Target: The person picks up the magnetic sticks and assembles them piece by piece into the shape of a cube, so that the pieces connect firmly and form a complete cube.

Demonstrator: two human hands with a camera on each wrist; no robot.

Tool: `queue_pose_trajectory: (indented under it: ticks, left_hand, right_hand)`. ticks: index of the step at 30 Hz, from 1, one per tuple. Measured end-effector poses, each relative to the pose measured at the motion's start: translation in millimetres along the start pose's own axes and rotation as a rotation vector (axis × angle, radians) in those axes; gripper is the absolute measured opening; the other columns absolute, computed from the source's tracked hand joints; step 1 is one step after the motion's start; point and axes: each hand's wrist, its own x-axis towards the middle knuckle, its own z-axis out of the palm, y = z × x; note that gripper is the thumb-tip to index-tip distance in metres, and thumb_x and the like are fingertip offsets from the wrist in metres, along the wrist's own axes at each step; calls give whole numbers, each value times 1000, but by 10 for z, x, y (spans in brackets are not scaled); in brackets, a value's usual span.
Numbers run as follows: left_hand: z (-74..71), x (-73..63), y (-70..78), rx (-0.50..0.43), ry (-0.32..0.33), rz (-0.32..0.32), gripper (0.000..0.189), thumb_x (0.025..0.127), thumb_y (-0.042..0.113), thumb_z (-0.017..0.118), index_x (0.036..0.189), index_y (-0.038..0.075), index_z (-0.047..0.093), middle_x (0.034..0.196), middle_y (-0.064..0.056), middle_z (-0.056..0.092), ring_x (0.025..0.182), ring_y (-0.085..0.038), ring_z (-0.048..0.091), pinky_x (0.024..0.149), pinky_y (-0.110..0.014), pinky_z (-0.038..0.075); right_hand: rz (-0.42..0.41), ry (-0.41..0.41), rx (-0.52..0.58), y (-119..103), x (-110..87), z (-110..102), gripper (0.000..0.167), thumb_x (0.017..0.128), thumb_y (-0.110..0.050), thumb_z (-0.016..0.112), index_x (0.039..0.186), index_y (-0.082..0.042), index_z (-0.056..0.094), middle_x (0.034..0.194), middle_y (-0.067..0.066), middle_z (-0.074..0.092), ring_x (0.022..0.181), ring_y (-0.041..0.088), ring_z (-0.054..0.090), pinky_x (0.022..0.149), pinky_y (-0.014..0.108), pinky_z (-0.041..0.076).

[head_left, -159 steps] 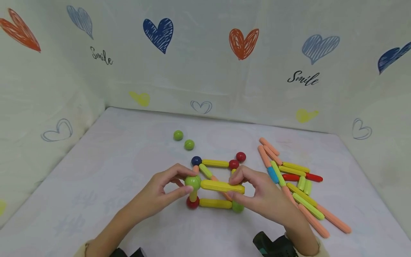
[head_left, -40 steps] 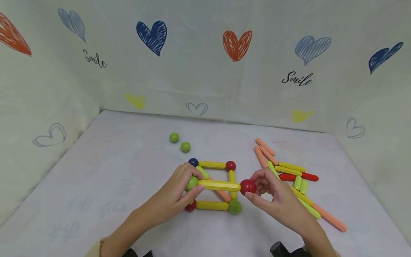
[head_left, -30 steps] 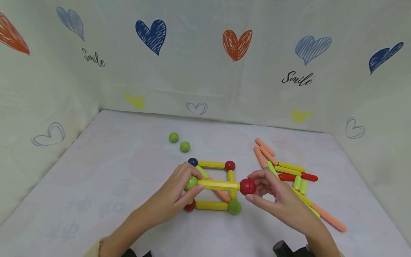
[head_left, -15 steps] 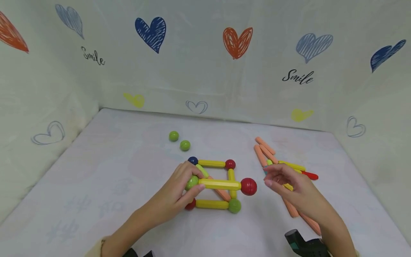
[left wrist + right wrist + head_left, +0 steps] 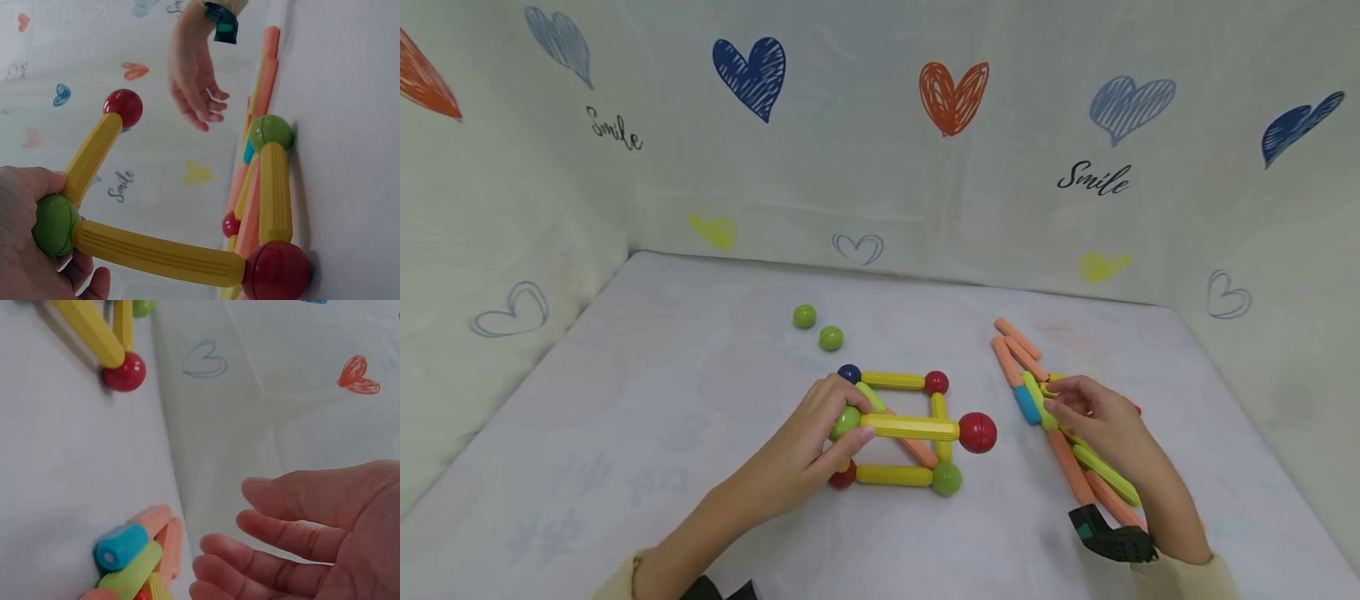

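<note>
My left hand (image 5: 805,446) holds a green ball (image 5: 55,225), thumb and fingers also on the yellow rod (image 5: 913,427) that extends rightward from it. A red ball (image 5: 977,432) sits on that rod's free end. Below the green ball, an upright yellow rod (image 5: 156,253) joins a red corner ball (image 5: 278,272) of the frame on the table. That frame has yellow rods (image 5: 892,476), a blue ball (image 5: 849,373), a red ball (image 5: 936,382) and a green ball (image 5: 947,478). My right hand (image 5: 1101,421) hovers over loose rods, fingers loosely bent, nothing visible between them.
Loose rods lie at the right, among them peach rods (image 5: 1070,467), a lime rod (image 5: 1108,475) and a blue rod (image 5: 1027,405). Two green balls (image 5: 831,337) lie behind the frame. A cloth wall (image 5: 880,167) with printed hearts rises behind the table.
Earlier my right hand held the yellow rod against the green ball, and later the red ball at its end. It has let go and moved right over the loose rods. My left hand keeps its hold.
</note>
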Motion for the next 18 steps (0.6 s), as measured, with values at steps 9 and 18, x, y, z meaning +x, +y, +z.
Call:
queue_pose_trajectory:
  ticks: [9,18]
  left_hand:
    - [-11,-10,6,-5,-1,-12,17,96,27,51,108,16,48,101,7,45,100,-9,39,79,-24,43]
    - [-14,-13,2,-11,9,-9,16,95,26,52,107,16,48,100,7,45,98,-9,39,77,-23,42]
  right_hand:
    - [147,-71,-88,227,154,106,46,87,-28,64,120,3,51,92,10,58,76,19,49,59,25,43]
    - [210,-83,-138,285,208,217,50,84,-23,67,122,5,49,96,15,57,78,22,51,63,27,46]
